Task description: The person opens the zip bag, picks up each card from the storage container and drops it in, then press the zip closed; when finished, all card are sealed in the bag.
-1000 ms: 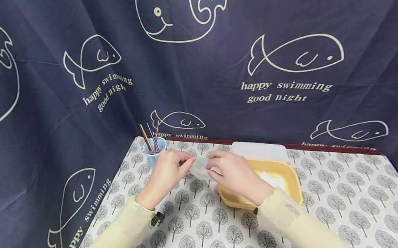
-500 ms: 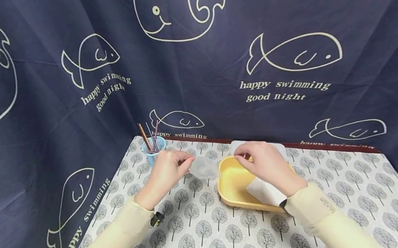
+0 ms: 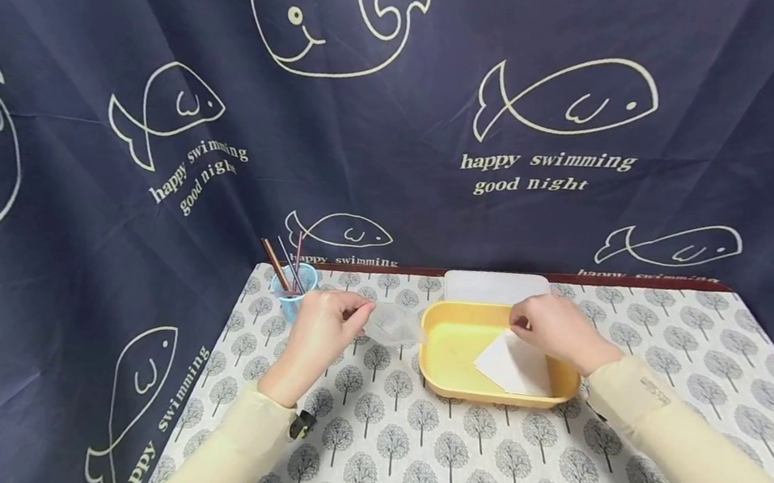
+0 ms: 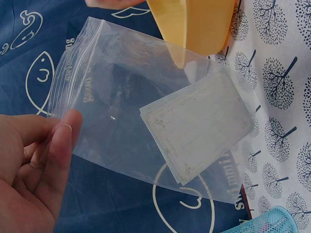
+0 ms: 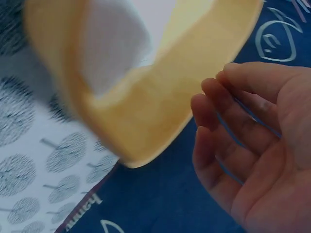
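My left hand (image 3: pixel 325 335) pinches a clear zip bag (image 4: pixel 116 73) by its zip-edge corner between thumb and fingers. Inside the bag lie pale cards with a fine printed border (image 4: pixel 199 128). In the head view the bag hangs between the left hand and a yellow tray (image 3: pixel 448 356). White paper (image 3: pixel 516 363) lies in the tray's right half. Over the tray's right back part is my right hand (image 3: pixel 559 331), its fingers loosely bent. The right wrist view shows nothing between those fingers, beside the tray's rim.
A light blue mesh cup (image 3: pixel 288 306) with several pencils stands at the back left, behind the left hand. Directly behind the tray lies a white flat panel (image 3: pixel 494 288). A dark blue printed curtain (image 3: pixel 370 149) hangs along the back and left of the table.
My right hand has left the bag and moved right, over the tray, uncovering more of the white paper. The left hand still pinches the bag in nearly the same place.
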`<state>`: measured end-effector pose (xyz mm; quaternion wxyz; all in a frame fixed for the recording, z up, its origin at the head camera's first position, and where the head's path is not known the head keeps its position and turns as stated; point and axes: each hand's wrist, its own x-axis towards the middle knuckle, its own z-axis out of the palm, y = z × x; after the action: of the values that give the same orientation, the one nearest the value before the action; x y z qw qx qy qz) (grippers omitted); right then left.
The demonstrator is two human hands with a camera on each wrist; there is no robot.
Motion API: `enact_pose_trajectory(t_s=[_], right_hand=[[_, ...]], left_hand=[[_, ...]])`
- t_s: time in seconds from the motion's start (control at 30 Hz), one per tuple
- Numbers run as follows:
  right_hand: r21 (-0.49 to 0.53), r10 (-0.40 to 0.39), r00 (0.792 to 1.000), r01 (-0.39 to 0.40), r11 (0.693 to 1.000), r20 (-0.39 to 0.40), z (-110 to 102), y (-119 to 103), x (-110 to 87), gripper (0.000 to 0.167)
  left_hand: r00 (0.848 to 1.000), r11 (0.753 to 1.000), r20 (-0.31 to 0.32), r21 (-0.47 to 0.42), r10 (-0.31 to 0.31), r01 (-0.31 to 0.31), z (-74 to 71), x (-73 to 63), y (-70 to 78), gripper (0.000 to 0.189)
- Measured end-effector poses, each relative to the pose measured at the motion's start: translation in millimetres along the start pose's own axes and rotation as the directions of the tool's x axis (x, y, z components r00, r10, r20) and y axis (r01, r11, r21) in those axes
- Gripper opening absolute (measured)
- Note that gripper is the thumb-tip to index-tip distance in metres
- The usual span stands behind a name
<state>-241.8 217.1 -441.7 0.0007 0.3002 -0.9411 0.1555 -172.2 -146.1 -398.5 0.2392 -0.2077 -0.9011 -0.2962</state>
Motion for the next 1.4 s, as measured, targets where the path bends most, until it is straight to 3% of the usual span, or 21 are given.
enact_pose_trajectory(t_s=[0.1, 0.17, 0.27, 0.43, 0.6, 1.07, 1.4], right_hand=[[-0.023, 0.064, 0.989, -0.062, 0.998, 0.130, 6, 8, -2.7, 0.008], [-0.035, 0.090, 0.975, -0.085, 0.996, 0.202, 11, 12, -4.0, 0.021], [-0.067, 0.079, 0.966, -0.065, 0.996, 0.245, 18, 18, -5.5, 0.033], [-0.199, 0.007, 0.981, 0.033, 0.979, 0.196, 30, 22, -8.8, 0.054], [-0.261, -0.007, 0.977, 0.064, 0.963, 0.215, 38, 22, -10.2, 0.064], [-0.133, 0.018, 0.973, 0.013, 0.991, 0.229, 44, 24, -9.7, 0.070], [-0.137, -0.002, 0.974, 0.033, 0.990, 0.225, 44, 24, -9.5, 0.083]], left_hand=[[1.000, 1.000, 0.001, 0.011, 0.004, -0.004, -0.6, 0.0, -0.5, 0.008], [1.000, 1.000, 0.002, 0.015, 0.011, -0.011, -0.7, 0.0, -1.1, 0.009], [1.000, 1.000, 0.002, 0.015, 0.022, -0.022, 0.0, -0.2, -2.1, 0.011], [1.000, 1.000, 0.005, 0.017, 0.025, -0.025, 0.1, -0.3, -1.5, 0.012], [1.000, 1.000, 0.012, 0.018, 0.022, -0.022, 0.0, -0.1, -0.2, 0.012], [1.000, 1.000, 0.014, 0.008, 0.028, -0.028, 1.3, -1.3, -0.3, 0.012], [1.000, 1.000, 0.006, -0.007, 0.016, -0.016, 1.7, -2.9, 1.3, 0.009]])
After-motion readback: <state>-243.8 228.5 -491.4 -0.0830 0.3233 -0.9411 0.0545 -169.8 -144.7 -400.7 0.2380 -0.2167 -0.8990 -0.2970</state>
